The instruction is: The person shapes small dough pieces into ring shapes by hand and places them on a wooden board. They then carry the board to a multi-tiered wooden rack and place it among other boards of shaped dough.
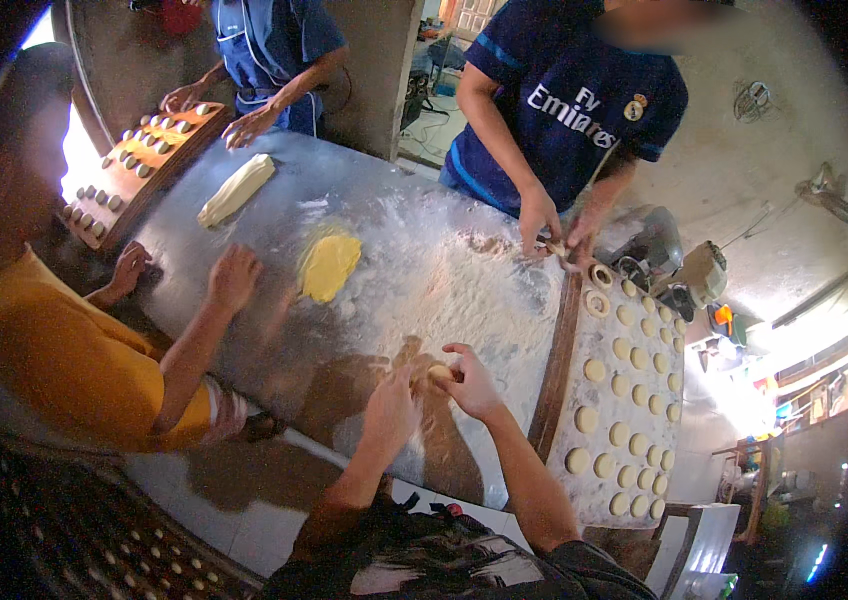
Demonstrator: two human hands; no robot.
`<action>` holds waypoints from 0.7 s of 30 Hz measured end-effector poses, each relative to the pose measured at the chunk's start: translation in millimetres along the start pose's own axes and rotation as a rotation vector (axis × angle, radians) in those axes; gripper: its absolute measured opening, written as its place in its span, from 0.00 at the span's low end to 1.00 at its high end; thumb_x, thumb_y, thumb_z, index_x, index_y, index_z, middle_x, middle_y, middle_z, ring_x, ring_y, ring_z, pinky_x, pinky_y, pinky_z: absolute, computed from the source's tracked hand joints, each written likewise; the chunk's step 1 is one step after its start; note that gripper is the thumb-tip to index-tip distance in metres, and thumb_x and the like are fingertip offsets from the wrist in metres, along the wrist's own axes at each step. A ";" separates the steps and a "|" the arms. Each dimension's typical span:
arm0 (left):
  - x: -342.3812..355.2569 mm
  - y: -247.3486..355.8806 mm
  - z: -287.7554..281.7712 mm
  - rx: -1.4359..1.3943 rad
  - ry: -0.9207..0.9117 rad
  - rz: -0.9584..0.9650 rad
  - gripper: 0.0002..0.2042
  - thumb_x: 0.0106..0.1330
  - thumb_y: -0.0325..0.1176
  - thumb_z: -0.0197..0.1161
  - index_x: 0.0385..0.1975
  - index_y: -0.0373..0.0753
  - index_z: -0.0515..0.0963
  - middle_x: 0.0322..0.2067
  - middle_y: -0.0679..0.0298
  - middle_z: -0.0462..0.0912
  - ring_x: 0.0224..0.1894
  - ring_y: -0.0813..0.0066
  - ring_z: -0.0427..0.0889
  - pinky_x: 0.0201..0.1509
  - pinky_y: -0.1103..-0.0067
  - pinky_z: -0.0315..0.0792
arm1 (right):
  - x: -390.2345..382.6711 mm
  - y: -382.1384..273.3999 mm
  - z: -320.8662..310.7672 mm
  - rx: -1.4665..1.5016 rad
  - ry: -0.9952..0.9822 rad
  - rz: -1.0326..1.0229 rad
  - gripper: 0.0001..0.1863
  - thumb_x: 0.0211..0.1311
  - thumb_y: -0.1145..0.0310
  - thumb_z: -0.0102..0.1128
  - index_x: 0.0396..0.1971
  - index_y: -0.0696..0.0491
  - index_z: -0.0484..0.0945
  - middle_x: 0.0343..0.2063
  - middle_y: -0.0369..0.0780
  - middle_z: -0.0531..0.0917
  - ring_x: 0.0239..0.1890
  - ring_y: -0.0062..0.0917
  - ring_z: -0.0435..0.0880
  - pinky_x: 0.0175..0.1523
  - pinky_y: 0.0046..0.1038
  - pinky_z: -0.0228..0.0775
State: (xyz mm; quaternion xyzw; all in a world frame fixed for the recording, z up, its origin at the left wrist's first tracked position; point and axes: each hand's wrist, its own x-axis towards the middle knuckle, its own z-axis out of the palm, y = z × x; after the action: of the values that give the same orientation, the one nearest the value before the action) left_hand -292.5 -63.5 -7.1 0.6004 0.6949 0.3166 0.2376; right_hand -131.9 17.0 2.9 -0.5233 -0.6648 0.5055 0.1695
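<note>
Over the floured near side of the metal table, my right hand [474, 385] pinches a small round piece of dough [440, 373] between thumb and fingers. My left hand [395, 408] is close beside it, its fingers drawn together toward the dough. What lies in those fingers, if anything, is hidden. Loose flour [484, 290] is spread on the tabletop just beyond both hands. To the right, a wooden board [599, 490] bears rows of flat, round dough pieces [594, 371], with two ring-shaped items [597, 303] at its far end.
A yellow slab of dough or fat [331, 266] and a long pale dough roll [236, 190] lie on the table [184, 280]. Another board [159, 175] of dough pieces stands far left. Co-workers are at the left, far left and far right; one in dark blue handles a small item.
</note>
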 end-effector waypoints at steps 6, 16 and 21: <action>8.2 54.2 -29.9 -0.594 -0.193 -0.157 0.12 0.58 0.31 0.69 0.41 0.38 0.83 0.37 0.53 0.84 0.41 0.59 0.84 0.45 0.69 0.76 | -49.5 -34.7 -40.4 0.452 -0.044 -0.158 0.38 0.60 0.83 0.59 0.67 0.48 0.53 0.36 0.39 0.78 0.42 0.25 0.81 0.44 0.32 0.76; -1.1 84.1 34.4 -0.171 0.156 0.346 0.17 0.57 0.17 0.61 0.47 0.36 0.75 0.40 0.56 0.79 0.40 0.60 0.80 0.51 0.72 0.72 | -77.2 -3.9 -35.1 0.700 0.224 -0.246 0.29 0.56 0.81 0.56 0.59 0.53 0.63 0.35 0.35 0.76 0.38 0.24 0.76 0.47 0.29 0.72; -31.5 96.8 82.8 -0.683 0.045 0.303 0.22 0.60 0.16 0.57 0.56 0.35 0.65 0.42 0.56 0.77 0.45 0.60 0.80 0.56 0.69 0.71 | -118.6 47.3 -63.2 1.184 0.011 -0.184 0.23 0.62 0.73 0.54 0.57 0.50 0.65 0.31 0.33 0.75 0.40 0.20 0.76 0.52 0.28 0.69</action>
State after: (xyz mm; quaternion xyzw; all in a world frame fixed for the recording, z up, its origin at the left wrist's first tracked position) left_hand -162.2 -74.0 4.7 0.5753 0.4575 0.5748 0.3596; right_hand -12.6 -57.4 26.0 -0.2825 -0.3117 0.7706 0.4789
